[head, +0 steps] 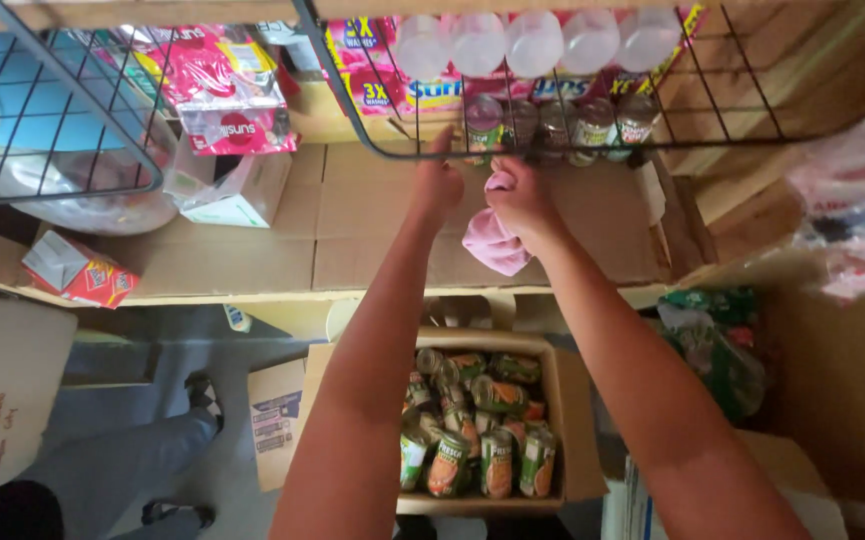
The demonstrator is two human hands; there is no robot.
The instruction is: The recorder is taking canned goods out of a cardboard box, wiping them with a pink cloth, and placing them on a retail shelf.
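Both my arms reach up to a black wire basket (372, 140) hung above a cardboard-lined shelf. My left hand (437, 185) touches the basket's lower wire, close to a green-labelled can (483, 122) standing inside. My right hand (520, 195) grips a pink cloth (492, 242) that hangs down below it, just under the row of cans (592, 122) in the basket. Clear plastic bottles (532, 42) and pink sachet packs (362, 60) fill the basket behind the cans.
An open cardboard box (572, 420) of several green and orange cans sits on the floor below. A second wire basket (52, 120) hangs at left, near pink packets (222, 90) and a small carton (77, 270). Another person's legs and sandals (152, 450) are at lower left.
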